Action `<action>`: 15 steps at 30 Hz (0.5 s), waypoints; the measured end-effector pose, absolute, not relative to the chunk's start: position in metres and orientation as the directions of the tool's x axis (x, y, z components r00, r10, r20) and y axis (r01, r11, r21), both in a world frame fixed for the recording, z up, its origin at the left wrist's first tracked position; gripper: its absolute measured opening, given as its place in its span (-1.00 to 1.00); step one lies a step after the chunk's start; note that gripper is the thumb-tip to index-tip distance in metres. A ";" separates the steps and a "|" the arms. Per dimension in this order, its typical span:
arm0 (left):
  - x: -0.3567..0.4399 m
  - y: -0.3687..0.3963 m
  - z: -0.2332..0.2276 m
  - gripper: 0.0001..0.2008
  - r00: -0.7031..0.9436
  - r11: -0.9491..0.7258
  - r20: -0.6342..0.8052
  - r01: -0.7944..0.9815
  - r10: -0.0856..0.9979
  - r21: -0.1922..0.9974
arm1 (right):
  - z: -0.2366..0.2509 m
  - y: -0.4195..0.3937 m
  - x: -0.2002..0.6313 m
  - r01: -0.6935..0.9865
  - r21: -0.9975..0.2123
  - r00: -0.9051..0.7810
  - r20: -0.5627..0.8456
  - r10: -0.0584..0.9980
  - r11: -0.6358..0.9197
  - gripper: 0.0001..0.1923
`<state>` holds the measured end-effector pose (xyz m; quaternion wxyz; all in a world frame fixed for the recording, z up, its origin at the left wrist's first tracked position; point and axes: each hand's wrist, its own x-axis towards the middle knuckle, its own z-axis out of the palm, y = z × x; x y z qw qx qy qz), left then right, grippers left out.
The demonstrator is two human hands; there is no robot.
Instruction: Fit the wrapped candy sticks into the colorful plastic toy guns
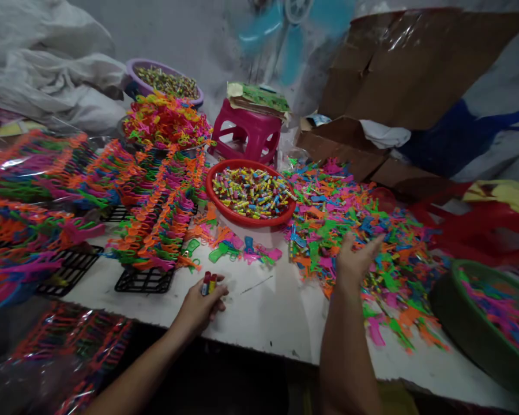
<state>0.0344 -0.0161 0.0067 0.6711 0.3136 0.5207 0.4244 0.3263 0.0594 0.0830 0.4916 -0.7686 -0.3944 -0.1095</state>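
Bench [277, 328]: racked toys [155, 213] along left end, basin [247, 220] of small tubes [253, 190] mid-span toward rear edge, stool [247, 134] behind basin, loose toy pile [324, 216] right of basin, tub [454, 314] of pieces [501, 311] by front right corner.

One left hand [204, 302], one right hand [355, 262], one fan [298, 11], one magenta stool [248, 135], one red basin [251, 221], one purple basin [130, 70], one green basin [447, 314]; at least two held tubes [206, 285]; toy pistols [328, 225] beyond counting.

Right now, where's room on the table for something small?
Bare tabletop shows between the left hand and right forearm, nearer than the red basin, barring a thin streak. Black racks crowd the left; a heap of plastic toys crowds the right.
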 end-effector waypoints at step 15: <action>0.034 -0.017 0.003 -0.54 0.109 0.424 -0.410 -0.244 0.905 0.872 | 0.030 0.043 0.247 0.737 -0.676 0.043 0.017 0.999 -0.020 -0.82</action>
